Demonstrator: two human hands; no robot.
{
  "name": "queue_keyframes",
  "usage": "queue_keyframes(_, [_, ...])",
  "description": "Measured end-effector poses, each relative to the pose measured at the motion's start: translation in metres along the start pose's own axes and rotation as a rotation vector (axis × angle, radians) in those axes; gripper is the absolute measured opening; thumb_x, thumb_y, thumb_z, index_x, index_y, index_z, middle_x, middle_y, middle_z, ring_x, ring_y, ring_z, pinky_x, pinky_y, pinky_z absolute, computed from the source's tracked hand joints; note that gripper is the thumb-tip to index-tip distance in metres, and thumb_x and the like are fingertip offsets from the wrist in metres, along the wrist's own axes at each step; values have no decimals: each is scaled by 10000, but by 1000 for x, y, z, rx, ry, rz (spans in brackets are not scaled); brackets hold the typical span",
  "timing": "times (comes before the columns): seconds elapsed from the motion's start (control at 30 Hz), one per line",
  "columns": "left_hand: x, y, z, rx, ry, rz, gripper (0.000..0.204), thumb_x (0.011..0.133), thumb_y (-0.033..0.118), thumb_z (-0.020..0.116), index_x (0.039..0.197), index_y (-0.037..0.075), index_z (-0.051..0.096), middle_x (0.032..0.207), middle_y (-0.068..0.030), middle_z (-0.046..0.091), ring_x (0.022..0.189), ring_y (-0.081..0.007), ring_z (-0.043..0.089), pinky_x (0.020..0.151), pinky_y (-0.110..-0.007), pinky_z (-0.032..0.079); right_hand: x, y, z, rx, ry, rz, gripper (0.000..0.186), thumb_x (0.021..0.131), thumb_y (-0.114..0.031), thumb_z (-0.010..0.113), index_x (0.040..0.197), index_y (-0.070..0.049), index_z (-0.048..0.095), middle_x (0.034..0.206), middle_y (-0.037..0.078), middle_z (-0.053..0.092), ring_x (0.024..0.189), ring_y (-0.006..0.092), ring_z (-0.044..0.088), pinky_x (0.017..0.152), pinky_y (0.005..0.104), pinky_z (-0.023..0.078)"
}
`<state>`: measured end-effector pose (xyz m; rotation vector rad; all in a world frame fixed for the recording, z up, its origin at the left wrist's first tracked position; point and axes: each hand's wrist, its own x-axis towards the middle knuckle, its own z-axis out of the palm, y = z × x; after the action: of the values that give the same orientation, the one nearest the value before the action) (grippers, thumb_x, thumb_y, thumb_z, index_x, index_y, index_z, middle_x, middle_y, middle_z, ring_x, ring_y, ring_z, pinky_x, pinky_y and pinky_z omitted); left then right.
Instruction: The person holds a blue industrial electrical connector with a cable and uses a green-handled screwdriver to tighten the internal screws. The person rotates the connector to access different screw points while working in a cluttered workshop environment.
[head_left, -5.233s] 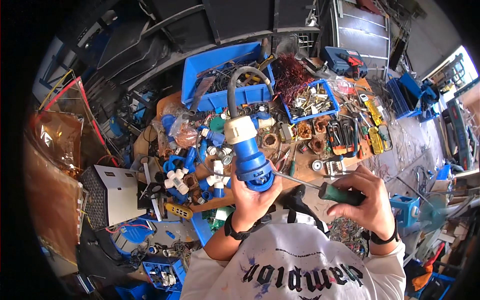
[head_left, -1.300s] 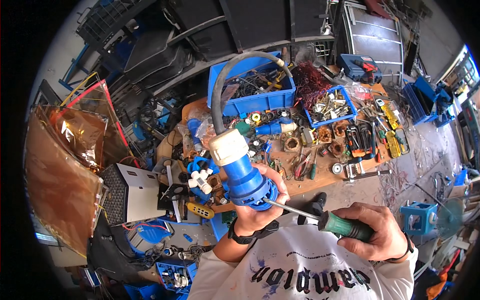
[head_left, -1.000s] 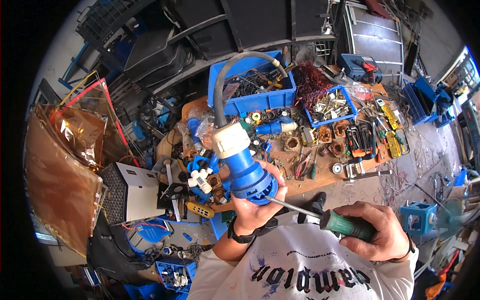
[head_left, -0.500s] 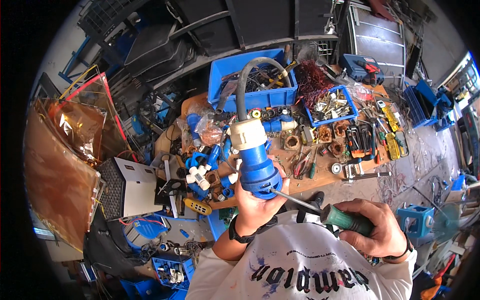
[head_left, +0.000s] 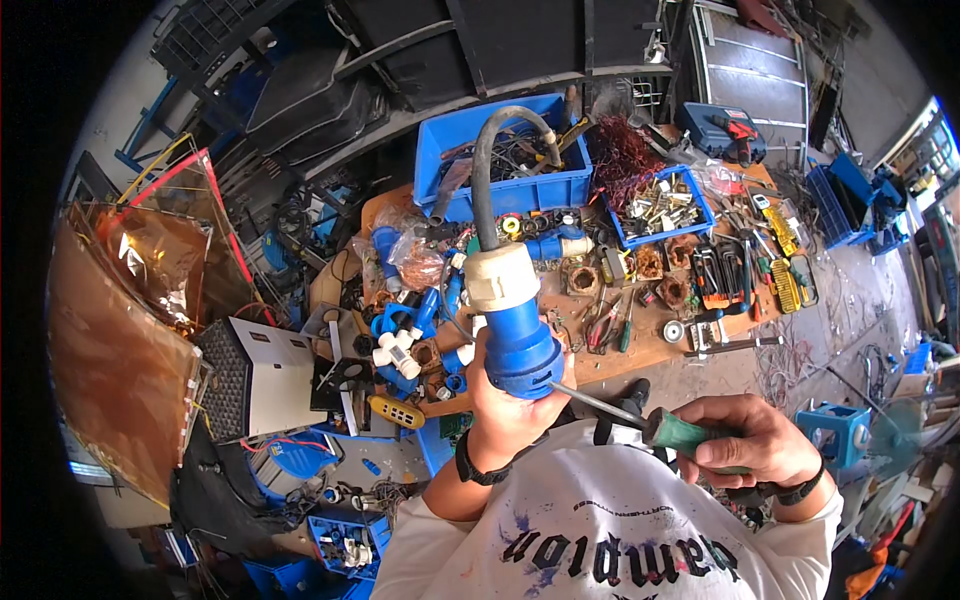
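Observation:
My left hand [head_left: 510,405] is closed around the lower end of a blue industrial plug [head_left: 520,345], held upright in front of my chest. A cream collar [head_left: 502,280] tops the plug, and a thick black cable [head_left: 481,190] rises from it, arching over to the right. In my right hand [head_left: 750,440] is a screwdriver [head_left: 685,434], gripped by its green handle. Its metal shaft points left, and the tip meets the lower right edge of the plug; whether it sits in a slot there, I cannot tell.
On the wooden table [head_left: 640,362] beyond lie pliers, rusty round parts and several plug pieces. A blue crate [head_left: 540,190] of cable scraps and a blue tray [head_left: 625,240] of metal pieces stand at the back. A red drill [head_left: 741,135] rests on a blue case at far right.
The plug has turned and tipped a little, so its lower opening shows less. My right hand has shifted its fingers around the screwdriver handle.

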<state>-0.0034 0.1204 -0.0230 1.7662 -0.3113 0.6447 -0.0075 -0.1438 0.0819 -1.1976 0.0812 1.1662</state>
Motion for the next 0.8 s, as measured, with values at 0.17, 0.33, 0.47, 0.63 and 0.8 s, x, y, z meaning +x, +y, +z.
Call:
queue_keyframes(0.17, [-7, -3, 2, -126, 28, -108, 510, 717, -30, 746, 1131, -24, 448, 945, -98, 625, 840, -160, 641, 765, -298, 520, 4, 6, 3, -38, 30, -48, 427, 885, -117, 645, 1262, 20, 498, 808, 76, 639, 505, 57, 458, 405, 192, 327])
queue_keyframes(0.33, [-5, 1, -2, -92, 4, -79, 499, 719, -38, 740, 1125, -12, 450, 935, -92, 619, 839, -153, 635, 769, -295, 518, 6, 6, 1, -33, -3, -37, 429, 898, -133, 628, 1266, 30, 481, 825, 86, 643, 499, 60, 461, 389, 188, 321])
queue_keyframes(0.47, [-4, 0, 0, -182, 39, -96, 489, 714, -49, 733, 1115, -8, 457, 923, -91, 617, 821, -151, 629, 760, -292, 516, 10, 11, -1, 115, -80, -10, 427, 916, -160, 601, 1271, 35, 467, 831, 108, 635, 489, 71, 459, 370, 191, 306])
queue_keyframes(0.63, [-2, 1, -2, -179, 49, -99, 457, 707, -58, 727, 1083, -7, 472, 912, -92, 617, 811, -153, 623, 756, -292, 512, 16, 14, -4, 317, -172, 51, 438, 928, -193, 582, 1271, 44, 449, 843, 179, 603, 467, 95, 439, 351, 198, 291])
queue_keyframes(0.8, [1, -1, -3, -100, 56, -32, 447, 705, -56, 729, 1072, -9, 478, 901, -93, 618, 806, -154, 623, 752, -290, 512, 20, 16, -8, 409, -242, 82, 439, 936, -213, 563, 1271, 44, 439, 838, 204, 579, 453, 101, 413, 340, 199, 282])
